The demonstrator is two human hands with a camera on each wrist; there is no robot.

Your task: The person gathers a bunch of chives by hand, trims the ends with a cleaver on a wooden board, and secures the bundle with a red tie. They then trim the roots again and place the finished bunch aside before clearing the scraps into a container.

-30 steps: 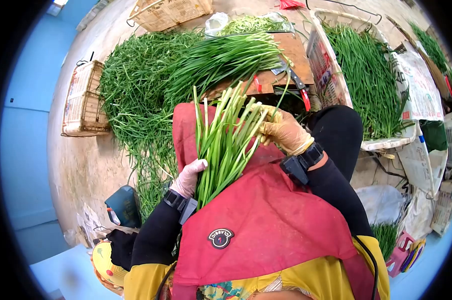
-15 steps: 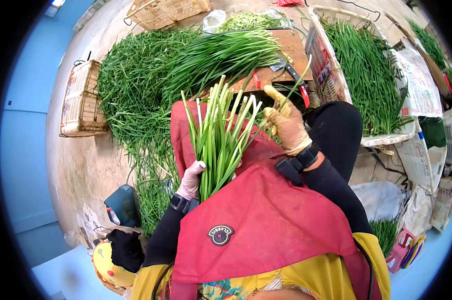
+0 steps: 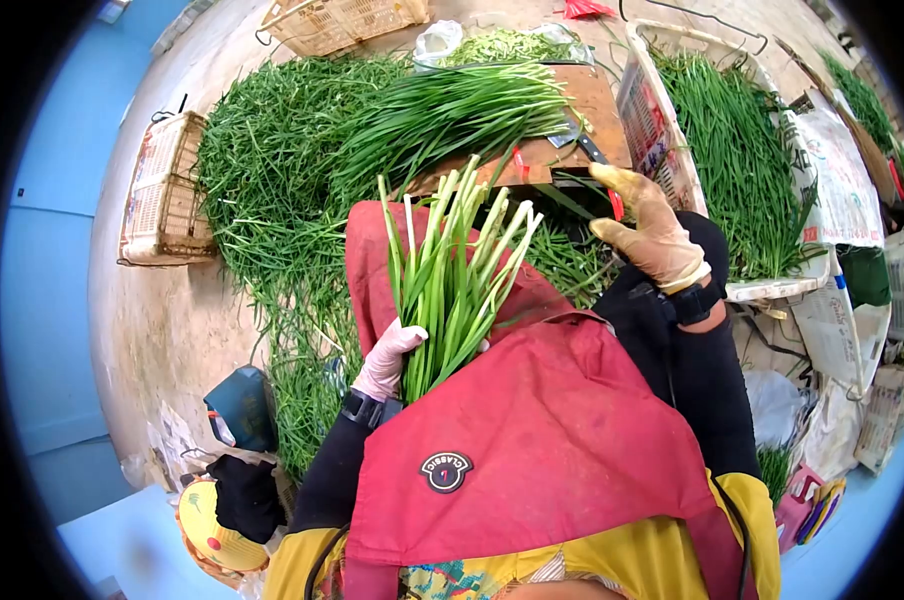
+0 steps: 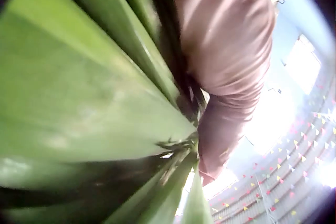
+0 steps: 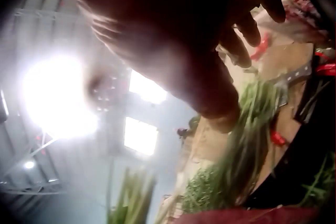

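My gloved left hand (image 3: 387,362) grips a bunch of garlic chives (image 3: 450,300) over the lap, pale stem ends pointing up and away. In the left wrist view, broad green leaves (image 4: 79,87) fill one side and pinkish glove fingers (image 4: 226,45) wrap the bunch. To the right of the bunch, my gloved right hand (image 3: 657,235) is held above the right knee, thumb and forefinger spread apart with nothing between them. Its fingers also appear spread and dark in the right wrist view. Loose green leaves (image 3: 572,262) lie below and left of the right hand.
A wooden board (image 3: 602,105) ahead bears a laid-out pile of chives (image 3: 462,110) and a knife (image 3: 592,150). A large heap of chives (image 3: 262,170) spreads on the left beside a plastic crate (image 3: 162,190). Another crate (image 3: 707,205) of chives stands right.
My right hand has moved away from the bunch to the right, its fingers spreading; the strand it held is no longer in it. The left hand keeps its grip on the bunch.
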